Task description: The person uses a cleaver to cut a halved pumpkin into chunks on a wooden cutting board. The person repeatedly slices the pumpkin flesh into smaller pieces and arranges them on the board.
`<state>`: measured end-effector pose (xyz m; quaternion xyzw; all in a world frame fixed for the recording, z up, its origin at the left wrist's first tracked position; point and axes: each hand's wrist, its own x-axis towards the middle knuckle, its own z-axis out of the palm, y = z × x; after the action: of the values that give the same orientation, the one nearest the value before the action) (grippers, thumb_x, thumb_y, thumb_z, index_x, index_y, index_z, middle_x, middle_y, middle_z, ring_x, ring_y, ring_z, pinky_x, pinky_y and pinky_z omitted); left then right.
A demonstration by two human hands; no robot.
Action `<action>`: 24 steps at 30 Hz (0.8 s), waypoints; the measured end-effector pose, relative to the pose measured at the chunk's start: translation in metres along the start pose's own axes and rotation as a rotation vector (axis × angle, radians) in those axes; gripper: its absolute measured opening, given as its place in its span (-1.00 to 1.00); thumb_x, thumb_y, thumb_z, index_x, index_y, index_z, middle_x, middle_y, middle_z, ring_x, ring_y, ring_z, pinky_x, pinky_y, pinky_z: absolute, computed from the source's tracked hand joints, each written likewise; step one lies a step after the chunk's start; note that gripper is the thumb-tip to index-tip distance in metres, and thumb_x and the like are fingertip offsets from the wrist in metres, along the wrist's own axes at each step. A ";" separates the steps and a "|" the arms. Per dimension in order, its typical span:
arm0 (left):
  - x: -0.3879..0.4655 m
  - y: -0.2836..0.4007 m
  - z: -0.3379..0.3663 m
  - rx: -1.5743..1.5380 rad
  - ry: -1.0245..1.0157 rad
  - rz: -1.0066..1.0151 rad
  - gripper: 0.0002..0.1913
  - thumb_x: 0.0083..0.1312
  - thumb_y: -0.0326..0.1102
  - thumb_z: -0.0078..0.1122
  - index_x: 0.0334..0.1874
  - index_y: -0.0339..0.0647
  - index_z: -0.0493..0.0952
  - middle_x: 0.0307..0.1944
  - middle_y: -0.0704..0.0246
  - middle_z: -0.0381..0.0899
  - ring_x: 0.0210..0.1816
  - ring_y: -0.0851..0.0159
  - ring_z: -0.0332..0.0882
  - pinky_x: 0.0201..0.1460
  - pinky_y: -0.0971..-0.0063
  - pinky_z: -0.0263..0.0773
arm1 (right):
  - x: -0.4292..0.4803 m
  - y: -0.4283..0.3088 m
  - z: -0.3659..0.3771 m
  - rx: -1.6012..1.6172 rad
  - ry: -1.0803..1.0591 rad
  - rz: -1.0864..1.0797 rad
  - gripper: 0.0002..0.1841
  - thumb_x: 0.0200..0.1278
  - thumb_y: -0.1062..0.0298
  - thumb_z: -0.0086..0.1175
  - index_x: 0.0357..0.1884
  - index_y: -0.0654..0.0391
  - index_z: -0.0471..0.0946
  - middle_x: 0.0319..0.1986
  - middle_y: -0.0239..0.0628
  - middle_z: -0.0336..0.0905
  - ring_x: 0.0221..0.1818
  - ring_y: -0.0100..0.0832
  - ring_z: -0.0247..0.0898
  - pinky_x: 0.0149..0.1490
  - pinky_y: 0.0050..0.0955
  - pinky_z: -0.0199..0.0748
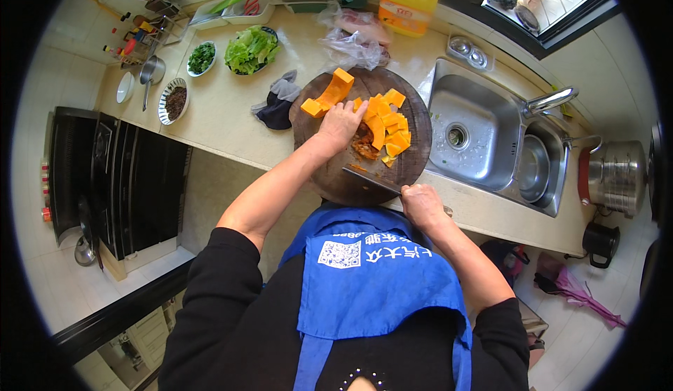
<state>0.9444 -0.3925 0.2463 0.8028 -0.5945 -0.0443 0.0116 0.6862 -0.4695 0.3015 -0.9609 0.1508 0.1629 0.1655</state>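
A round wooden chopping board [405, 167] lies on the counter in front of me. Several chunks of orange pumpkin [397, 123] are piled on its right half, and scraped seedy pulp [365, 146] sits beside them. My left hand [340, 123] rests among the pieces, its fingers at the pile's left edge; whether it grips one cannot be told. Just beyond it is a long curved pumpkin slice [336, 89]. With my right hand [422, 204] I hold the handle of a cleaver [372, 180], its blade over the board's near part, pointing left, apart from the pumpkin.
A steel sink [476, 173] adjoins the board on the right. Behind it lies meat in a plastic bag [363, 28]. A dark cloth [278, 108], a bowl of lettuce [252, 49], chopped greens [201, 58] and a bowl of brown bits [174, 102] stand left.
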 end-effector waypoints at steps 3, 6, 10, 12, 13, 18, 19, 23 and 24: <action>0.004 -0.001 -0.005 -0.202 -0.086 -0.106 -0.32 0.05 -0.46 0.30 0.30 -0.06 0.34 -0.10 0.11 0.57 -0.03 -0.03 0.59 -0.03 0.17 0.52 | -0.001 0.001 0.003 -0.029 -0.012 -0.018 -0.91 0.03 0.50 0.06 -0.47 0.25 0.59 -0.47 0.07 0.63 -0.32 0.01 0.63 -0.18 -0.13 0.59; -0.005 0.001 -0.010 -0.369 -0.099 -0.217 -0.39 0.06 -0.44 0.32 0.23 -0.10 0.39 -0.19 0.06 0.62 -0.07 -0.08 0.60 -0.02 0.12 0.51 | -0.002 0.000 0.005 -0.025 -0.016 -0.031 -0.92 0.03 0.50 0.06 -0.47 0.25 0.58 -0.47 0.06 0.63 -0.32 -0.01 0.64 -0.18 -0.13 0.59; -0.022 -0.004 -0.011 -0.573 -0.144 -0.353 -0.42 0.10 -0.38 0.31 0.23 -0.19 0.42 -0.21 0.06 0.65 -0.12 -0.05 0.63 -0.06 0.15 0.52 | -0.002 0.002 0.007 -0.007 -0.015 -0.054 -0.91 0.04 0.50 0.05 -0.42 0.26 0.57 -0.47 0.05 0.64 -0.33 -0.01 0.64 -0.19 -0.15 0.60; -0.037 -0.012 -0.010 -0.653 -0.166 -0.366 -0.43 0.13 -0.37 0.36 0.23 -0.22 0.44 -0.30 0.14 0.66 -0.24 0.06 0.67 -0.21 0.21 0.55 | -0.002 0.004 0.009 -0.030 -0.007 -0.074 -0.90 0.04 0.50 0.05 -0.40 0.27 0.56 -0.48 0.05 0.63 -0.34 -0.01 0.63 -0.19 -0.16 0.60; -0.043 -0.017 -0.009 -0.826 -0.265 -0.488 -0.43 0.14 -0.34 0.37 0.24 -0.24 0.44 -0.30 0.16 0.67 -0.28 0.13 0.66 -0.29 0.26 0.54 | -0.001 0.006 0.009 -0.014 0.010 -0.091 -0.89 0.08 0.48 0.03 -0.40 0.27 0.55 -0.51 0.05 0.62 -0.38 0.01 0.62 -0.23 -0.13 0.59; -0.072 -0.032 -0.012 -1.343 -0.527 -0.846 -0.46 0.34 -0.11 0.20 0.27 -0.30 0.43 -0.31 0.31 0.66 -0.45 0.39 0.59 -0.55 0.49 0.49 | 0.001 0.017 0.010 -0.023 0.070 -0.152 -0.87 0.17 0.43 -0.01 -0.42 0.27 0.53 -0.57 0.06 0.58 -0.45 0.03 0.59 -0.28 -0.06 0.56; -0.076 -0.033 -0.014 -1.424 -0.505 -0.873 -0.46 0.36 -0.08 0.16 0.28 -0.29 0.43 -0.31 0.32 0.66 -0.44 0.38 0.59 -0.54 0.49 0.51 | 0.002 0.020 0.009 -0.027 0.068 -0.148 -0.86 0.18 0.42 0.00 -0.44 0.26 0.53 -0.57 0.06 0.58 -0.45 0.04 0.59 -0.28 -0.06 0.56; -0.098 -0.033 -0.025 -1.556 -0.417 -0.852 -0.35 0.33 0.04 0.19 0.32 -0.29 0.38 0.11 0.18 0.53 -0.19 0.33 0.62 -0.45 0.52 0.56 | 0.004 0.032 0.004 0.052 0.118 -0.086 -0.79 0.23 0.36 0.06 -0.51 0.26 0.54 -0.57 0.08 0.56 -0.46 0.09 0.55 -0.28 -0.03 0.52; -0.104 -0.027 -0.025 -1.413 -0.346 -0.798 -0.32 0.29 0.05 0.24 0.31 -0.31 0.38 0.13 0.17 0.50 -0.16 0.29 0.61 -0.38 0.48 0.57 | 0.003 0.034 0.002 0.109 0.137 -0.052 -0.78 0.24 0.35 0.07 -0.50 0.26 0.54 -0.57 0.08 0.56 -0.46 0.10 0.54 -0.29 -0.02 0.50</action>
<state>0.9420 -0.2866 0.2749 0.7387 -0.0905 -0.5312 0.4049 0.6762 -0.5001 0.2896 -0.9629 0.1456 0.0840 0.2110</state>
